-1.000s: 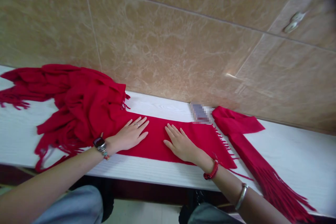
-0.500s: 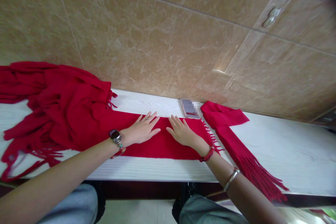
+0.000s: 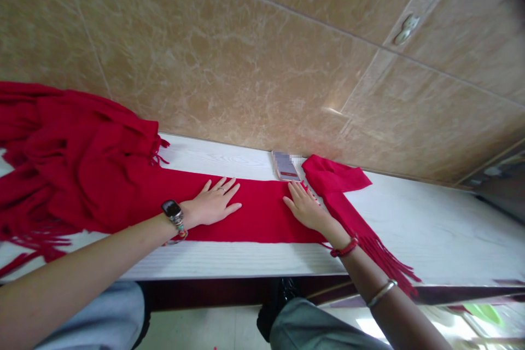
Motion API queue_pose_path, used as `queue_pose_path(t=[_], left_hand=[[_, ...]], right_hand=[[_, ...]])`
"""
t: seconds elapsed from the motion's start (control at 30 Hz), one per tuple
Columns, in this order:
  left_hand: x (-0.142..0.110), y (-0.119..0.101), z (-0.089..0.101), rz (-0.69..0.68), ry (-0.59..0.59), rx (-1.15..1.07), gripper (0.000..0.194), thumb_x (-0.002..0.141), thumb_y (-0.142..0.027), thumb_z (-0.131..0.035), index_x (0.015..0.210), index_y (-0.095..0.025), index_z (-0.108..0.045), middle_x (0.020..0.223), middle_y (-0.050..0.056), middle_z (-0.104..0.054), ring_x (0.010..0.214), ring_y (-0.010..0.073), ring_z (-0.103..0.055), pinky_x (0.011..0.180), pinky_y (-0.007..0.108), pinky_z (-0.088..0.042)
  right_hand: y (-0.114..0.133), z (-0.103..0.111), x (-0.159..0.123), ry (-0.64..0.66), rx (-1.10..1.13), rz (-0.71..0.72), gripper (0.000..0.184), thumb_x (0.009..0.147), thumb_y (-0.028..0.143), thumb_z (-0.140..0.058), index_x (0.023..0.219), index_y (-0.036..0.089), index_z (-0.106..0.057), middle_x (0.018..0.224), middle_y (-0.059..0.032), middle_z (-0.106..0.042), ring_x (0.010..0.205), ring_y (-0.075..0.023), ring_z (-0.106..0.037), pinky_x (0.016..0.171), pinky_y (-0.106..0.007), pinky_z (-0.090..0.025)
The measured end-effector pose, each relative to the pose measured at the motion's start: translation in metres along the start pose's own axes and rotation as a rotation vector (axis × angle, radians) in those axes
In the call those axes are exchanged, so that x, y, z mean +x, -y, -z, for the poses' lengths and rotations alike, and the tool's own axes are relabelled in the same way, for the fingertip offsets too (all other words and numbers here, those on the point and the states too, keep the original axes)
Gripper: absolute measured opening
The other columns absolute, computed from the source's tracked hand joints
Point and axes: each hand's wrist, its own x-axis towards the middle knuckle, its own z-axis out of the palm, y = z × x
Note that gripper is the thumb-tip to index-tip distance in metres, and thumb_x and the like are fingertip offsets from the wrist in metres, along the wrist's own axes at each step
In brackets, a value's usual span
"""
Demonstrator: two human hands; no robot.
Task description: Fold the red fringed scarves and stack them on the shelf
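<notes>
Red scarf (image 3: 262,210), long axis along the table's front edge (image 3: 246,269); left hand (image 3: 211,205), right hand (image 3: 305,209) lie flat atop, ungripping.

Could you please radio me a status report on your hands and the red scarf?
Both hands, left and right, open, palms down. Flat scarf beneath them. Phone at its far edge.

On the table (image 3: 422,224) before the wall (image 3: 246,65), I see the scarf heap (image 3: 82,158) at left, the spread scarf (image 3: 262,213) running right from it, the phone (image 3: 286,164) just behind that scarf's right end, and the folded scarf (image 3: 334,175) farther right
</notes>
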Motion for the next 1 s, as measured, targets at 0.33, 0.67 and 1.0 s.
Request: queue_pose_path(t=[0.33,0.67,1.0], left_hand=[[-0.006,0.014,-0.005,0.03,-0.046,0.039,0.057,0.09,-0.044,-0.022,0.141,-0.018,-0.019,0.148,0.008,-0.014,0.136,0.0262,-0.007,0.105,0.052,-0.01],[-0.013,0.037,0.011,0.056,-0.008,0.072,0.055,0.091,-0.042,-0.022,0.141,-0.018,-0.019,0.149,0.007,-0.011,0.136,0.0237,-0.005,0.106,0.048,-0.006],[-0.018,0.08,0.014,0.137,0.098,0.008,0.059,0.09,-0.049,-0.022,0.142,-0.021,-0.014,0.149,0.007,-0.004,0.136,0.0249,0.001,0.107,0.044,-0.009]], right_hand=[[0.053,0.01,0.002,0.055,0.171,0.091,0.053,0.092,0.036,-0.026,0.136,0.007,-0.031,0.142,-0.0169,-0.028,0.133,-0.0254,-0.018,0.104,-0.049,-0.023],[0.044,0.014,-0.003,-0.015,0.186,0.027,0.054,0.086,0.034,-0.041,0.132,0.005,-0.038,0.14,-0.0184,-0.033,0.133,-0.0285,-0.019,0.105,-0.05,-0.022],[0.144,0.06,0.006,-0.13,0.106,0.574,0.028,0.086,0.013,-0.042,0.107,0.012,-0.059,0.111,-0.0127,-0.059,0.111,-0.024,-0.047,0.104,-0.046,-0.024]])
